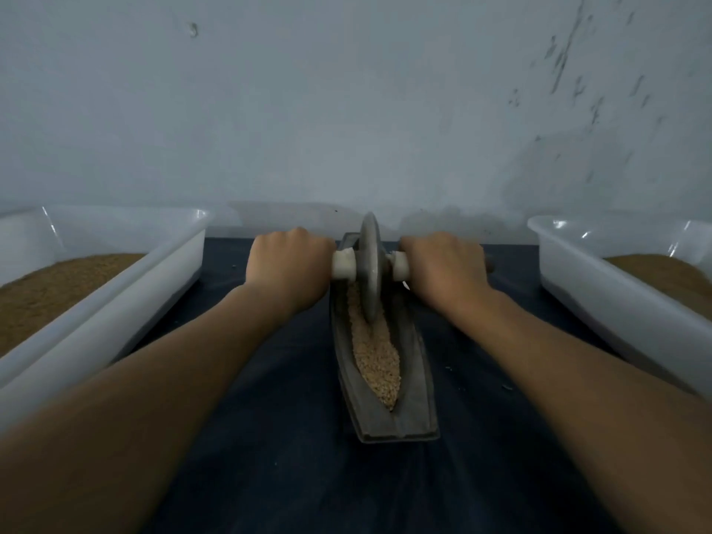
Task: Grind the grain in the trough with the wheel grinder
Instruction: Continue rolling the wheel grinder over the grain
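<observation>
The left hand (287,265) and right hand (443,265) clasp the wheel grinder (370,264).
Fingers (298,236) curled round its axle (344,264) keep it upright in the trough's (418,402) grain (377,356).

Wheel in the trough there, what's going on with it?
A person is grinding grain by hand. The left hand and right hand each grip one end of the handle, either side of the wheel, which stands upright near the far end of the trough. Grain lies along the trough toward the person. The left tub and right tub hold brown material.
</observation>
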A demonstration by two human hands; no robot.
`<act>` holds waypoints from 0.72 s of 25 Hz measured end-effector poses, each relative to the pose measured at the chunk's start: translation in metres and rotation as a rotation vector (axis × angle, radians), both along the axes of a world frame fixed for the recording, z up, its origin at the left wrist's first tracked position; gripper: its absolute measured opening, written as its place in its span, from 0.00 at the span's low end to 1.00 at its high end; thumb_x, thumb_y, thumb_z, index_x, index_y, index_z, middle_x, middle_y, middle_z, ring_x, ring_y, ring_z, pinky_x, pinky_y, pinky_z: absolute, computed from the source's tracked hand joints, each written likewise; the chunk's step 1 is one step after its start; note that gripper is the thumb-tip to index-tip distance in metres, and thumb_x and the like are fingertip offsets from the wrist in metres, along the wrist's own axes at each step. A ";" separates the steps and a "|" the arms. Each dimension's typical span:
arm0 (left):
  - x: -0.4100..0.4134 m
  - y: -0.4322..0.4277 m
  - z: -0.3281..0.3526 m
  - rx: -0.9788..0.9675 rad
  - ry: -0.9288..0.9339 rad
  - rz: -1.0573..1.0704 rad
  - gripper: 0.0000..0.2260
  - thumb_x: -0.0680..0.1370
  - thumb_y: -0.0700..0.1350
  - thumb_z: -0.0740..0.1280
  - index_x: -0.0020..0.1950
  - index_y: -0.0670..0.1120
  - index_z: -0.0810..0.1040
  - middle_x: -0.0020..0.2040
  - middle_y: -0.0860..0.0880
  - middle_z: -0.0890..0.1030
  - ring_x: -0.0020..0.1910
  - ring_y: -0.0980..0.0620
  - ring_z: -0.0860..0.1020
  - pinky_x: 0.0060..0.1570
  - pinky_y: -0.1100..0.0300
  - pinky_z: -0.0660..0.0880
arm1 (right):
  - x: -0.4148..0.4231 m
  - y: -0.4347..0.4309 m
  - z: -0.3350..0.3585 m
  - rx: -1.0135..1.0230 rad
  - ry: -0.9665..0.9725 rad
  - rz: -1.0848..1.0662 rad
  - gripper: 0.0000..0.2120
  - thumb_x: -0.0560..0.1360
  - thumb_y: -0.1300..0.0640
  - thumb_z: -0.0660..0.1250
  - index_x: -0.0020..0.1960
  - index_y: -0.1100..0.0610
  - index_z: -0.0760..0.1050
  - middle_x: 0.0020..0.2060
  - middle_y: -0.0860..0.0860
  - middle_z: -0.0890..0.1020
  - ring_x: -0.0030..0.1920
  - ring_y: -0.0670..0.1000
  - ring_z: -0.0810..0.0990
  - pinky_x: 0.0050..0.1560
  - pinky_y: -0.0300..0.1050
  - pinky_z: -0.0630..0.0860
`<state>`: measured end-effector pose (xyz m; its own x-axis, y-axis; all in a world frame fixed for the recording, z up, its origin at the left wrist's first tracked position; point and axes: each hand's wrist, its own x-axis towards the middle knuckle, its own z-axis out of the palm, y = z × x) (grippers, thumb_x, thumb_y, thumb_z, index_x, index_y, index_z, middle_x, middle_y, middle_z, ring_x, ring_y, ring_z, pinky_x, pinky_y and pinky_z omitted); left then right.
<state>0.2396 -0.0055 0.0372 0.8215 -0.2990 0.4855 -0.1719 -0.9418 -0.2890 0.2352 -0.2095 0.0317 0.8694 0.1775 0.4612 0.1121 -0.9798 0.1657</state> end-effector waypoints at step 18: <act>-0.030 0.021 -0.006 0.053 -0.043 -0.170 0.06 0.69 0.50 0.71 0.45 0.56 0.77 0.31 0.56 0.62 0.27 0.54 0.62 0.27 0.60 0.59 | -0.040 -0.021 0.000 -0.042 0.084 0.118 0.09 0.68 0.49 0.71 0.43 0.42 0.72 0.34 0.42 0.74 0.32 0.47 0.72 0.29 0.41 0.65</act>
<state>0.2092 0.0158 0.0312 0.7356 -0.4581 0.4990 -0.3138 -0.8833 -0.3484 0.1952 -0.2300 0.0313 0.8767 0.2986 0.3773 0.2414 -0.9513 0.1918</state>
